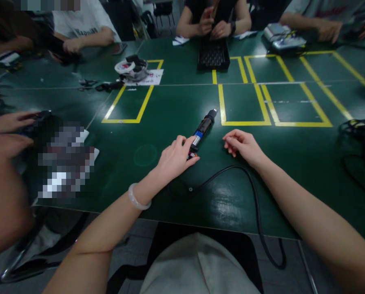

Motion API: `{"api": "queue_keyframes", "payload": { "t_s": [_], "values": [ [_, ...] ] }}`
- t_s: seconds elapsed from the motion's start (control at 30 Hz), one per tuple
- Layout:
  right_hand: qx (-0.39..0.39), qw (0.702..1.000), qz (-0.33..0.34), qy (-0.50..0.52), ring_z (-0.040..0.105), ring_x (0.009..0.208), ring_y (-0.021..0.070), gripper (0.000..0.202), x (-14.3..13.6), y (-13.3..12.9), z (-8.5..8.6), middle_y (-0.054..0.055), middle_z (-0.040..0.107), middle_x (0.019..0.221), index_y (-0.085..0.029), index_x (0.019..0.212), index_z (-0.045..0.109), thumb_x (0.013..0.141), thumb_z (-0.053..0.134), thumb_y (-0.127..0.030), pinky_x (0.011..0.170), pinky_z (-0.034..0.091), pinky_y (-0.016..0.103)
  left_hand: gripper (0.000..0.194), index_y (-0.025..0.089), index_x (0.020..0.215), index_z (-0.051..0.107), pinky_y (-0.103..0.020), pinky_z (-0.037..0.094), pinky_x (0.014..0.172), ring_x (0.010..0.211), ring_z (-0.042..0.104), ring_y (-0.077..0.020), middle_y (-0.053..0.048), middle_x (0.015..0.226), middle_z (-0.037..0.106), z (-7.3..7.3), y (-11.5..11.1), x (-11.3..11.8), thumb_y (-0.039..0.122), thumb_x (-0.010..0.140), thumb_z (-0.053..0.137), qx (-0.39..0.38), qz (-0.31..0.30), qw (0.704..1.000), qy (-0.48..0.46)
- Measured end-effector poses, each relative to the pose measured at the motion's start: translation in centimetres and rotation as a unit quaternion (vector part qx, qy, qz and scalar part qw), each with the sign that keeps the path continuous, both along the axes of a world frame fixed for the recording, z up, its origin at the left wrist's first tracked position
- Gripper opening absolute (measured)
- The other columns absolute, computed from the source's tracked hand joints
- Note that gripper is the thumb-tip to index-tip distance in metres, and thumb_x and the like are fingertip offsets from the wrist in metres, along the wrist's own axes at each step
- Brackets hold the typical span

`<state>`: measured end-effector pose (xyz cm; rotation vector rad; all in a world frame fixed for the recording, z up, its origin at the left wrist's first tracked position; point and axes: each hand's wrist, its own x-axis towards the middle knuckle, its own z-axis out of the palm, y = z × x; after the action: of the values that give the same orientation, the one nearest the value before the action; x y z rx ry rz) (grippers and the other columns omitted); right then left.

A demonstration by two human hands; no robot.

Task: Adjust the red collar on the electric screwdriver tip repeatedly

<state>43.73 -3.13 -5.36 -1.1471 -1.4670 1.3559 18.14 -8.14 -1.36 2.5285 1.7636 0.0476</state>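
The slim black device (204, 127) lies slantwise on the green table (182, 102), in front of the person, its metal tip pointing away and a blue-and-silver section along its body. The left hand (176, 157) holds its near end, thumb and fingers closed about it and hiding part of it. Just to the right, apart from the device, the right hand (242, 148) rests with fingers loosely curled, a narrow grip; whether anything small sits inside, I cannot tell. A black cable (255, 196) curves between the forearms and drops over the near edge; its link to the device is hidden. Beyond the tip, yellow tape (246, 123) marks out boxes. Farther back stand a black tray (213, 66), near the hands of a person opposite, a white roll (125, 67) beside a paper sheet (156, 76), and a silvery box (277, 32). Tangled cables (359, 132) crowd the right edge; at the left, a co-worker's hand (14, 121) touches something dark, beside a pixelated patch
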Motion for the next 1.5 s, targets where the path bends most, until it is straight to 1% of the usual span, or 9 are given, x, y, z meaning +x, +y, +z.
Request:
{"api": "queue_keyframes", "payload": {
  "t_s": [0.13, 0.3, 0.5, 0.67, 0.9, 1.0, 1.17, 1.33, 1.5],
  "values": [
    [-0.005, 1.000, -0.003, 0.008, 0.054, 0.049, 0.0087, 0.020, 0.2, 0.2, -0.2, 0.001, 0.063, 0.068, -0.016, 0.089, 0.064, 0.086, 0.068, -0.036, 0.039, 0.041, 0.019, 0.065, 0.025, 0.151, 0.033, -0.036, 0.053, 0.082, 0.109, 0.059, -0.0273, -0.012, 0.131, 0.047, 0.1, 1.2, -3.2, 0.048, 0.095, 0.056, 0.003, 0.023, 1.000, 0.006],
    [0.003, 1.000, 0.006, -0.016, 0.053, 0.050, 0.0086, 0.018, -0.1, 0.0, -0.2, 0.001, 0.064, 0.068, -0.016, 0.089, 0.065, 0.087, 0.067, -0.034, 0.039, 0.041, 0.018, 0.064, 0.026, 0.153, 0.032, -0.046, 0.053, 0.089, 0.114, 0.057, -0.0328, -0.014, 0.134, 0.045, 0.0, 3.3, -8.1, 0.049, 0.096, 0.051, -0.011, 0.097, 0.995, 0.005],
    [0.006, 1.000, 0.006, -0.022, 0.054, 0.051, 0.0088, 0.017, -0.1, -0.1, 0.0, 0.001, 0.064, 0.068, -0.016, 0.089, 0.065, 0.087, 0.067, -0.033, 0.040, 0.042, 0.018, 0.067, 0.024, 0.155, 0.031, -0.053, 0.045, 0.102, 0.129, 0.048, -0.0371, -0.018, 0.139, 0.040, -1.5, 6.6, -14.4, 0.048, 0.095, 0.049, -0.007, 0.172, 0.985, -0.022],
    [-0.001, 1.000, 0.009, -0.019, 0.054, 0.051, 0.0087, 0.018, -0.1, -0.1, 0.0, 0.001, 0.064, 0.068, -0.016, 0.088, 0.065, 0.086, 0.068, -0.034, 0.040, 0.042, 0.018, 0.067, 0.024, 0.154, 0.030, -0.054, 0.041, 0.104, 0.131, 0.042, -0.0387, -0.019, 0.143, 0.036, -2.4, 8.4, -17.8, 0.049, 0.095, 0.046, 0.026, 0.231, 0.972, -0.027],
    [0.001, 1.000, 0.017, -0.023, 0.055, 0.052, 0.0090, 0.018, 0.1, 0.1, 0.0, 0.001, 0.064, 0.069, -0.016, 0.089, 0.065, 0.087, 0.067, -0.034, 0.041, 0.043, 0.019, 0.060, 0.015, 0.154, 0.024, -0.053, 0.037, 0.106, 0.131, 0.039, -0.0351, -0.019, 0.144, 0.032, -1.7, 9.6, -19.8, 0.044, 0.103, 0.035, 0.027, 0.251, 0.967, -0.018],
    [-0.004, 1.000, 0.019, -0.023, 0.055, 0.052, 0.0091, 0.019, 0.1, 0.1, 0.1, 0.001, 0.064, 0.068, -0.016, 0.089, 0.065, 0.087, 0.067, -0.035, 0.041, 0.043, 0.019, 0.059, 0.011, 0.154, 0.021, -0.053, 0.036, 0.106, 0.130, 0.038, -0.0333, -0.018, 0.142, 0.033, -1.7, 9.7, -19.9, 0.043, 0.105, 0.030, 0.025, 0.255, 0.967, -0.013],
    [-0.006, 0.999, 0.019, -0.025, 0.055, 0.053, 0.0089, 0.019, 0.0, 0.1, 0.0, 0.001, 0.064, 0.069, -0.016, 0.089, 0.066, 0.088, 0.067, -0.035, 0.042, 0.043, 0.019, 0.061, 0.013, 0.156, 0.016, -0.049, 0.038, 0.104, 0.131, 0.036, -0.0315, -0.015, 0.145, 0.032, -2.2, 9.4, -19.7, 0.046, 0.105, 0.022, 0.063, 0.252, 0.966, 0.013],
    [-0.009, 0.999, 0.017, -0.026, 0.055, 0.053, 0.0095, 0.019, 0.0, 0.1, 0.0, 0.002, 0.064, 0.069, -0.016, 0.089, 0.065, 0.087, 0.067, -0.035, 0.042, 0.043, 0.020, 0.079, 0.012, 0.157, 0.020, -0.048, 0.040, 0.098, 0.133, 0.040, -0.0361, -0.019, 0.145, 0.038, -2.5, 9.9, -20.5, 0.060, 0.097, 0.037, 0.053, 0.262, 0.964, -0.003],
    [-0.010, 0.999, 0.021, -0.033, 0.055, 0.054, 0.0098, 0.020, -0.1, 0.1, 0.0, 0.002, 0.065, 0.070, -0.016, 0.089, 0.066, 0.087, 0.067, -0.036, 0.042, 0.043, 0.020, 0.067, 0.018, 0.154, 0.034, -0.054, 0.043, 0.094, 0.129, 0.046, -0.0413, -0.023, 0.142, 0.042, -2.6, 10.5, -20.7, 0.054, 0.097, 0.032, 0.069, 0.279, 0.958, -0.020]
  ]
}}
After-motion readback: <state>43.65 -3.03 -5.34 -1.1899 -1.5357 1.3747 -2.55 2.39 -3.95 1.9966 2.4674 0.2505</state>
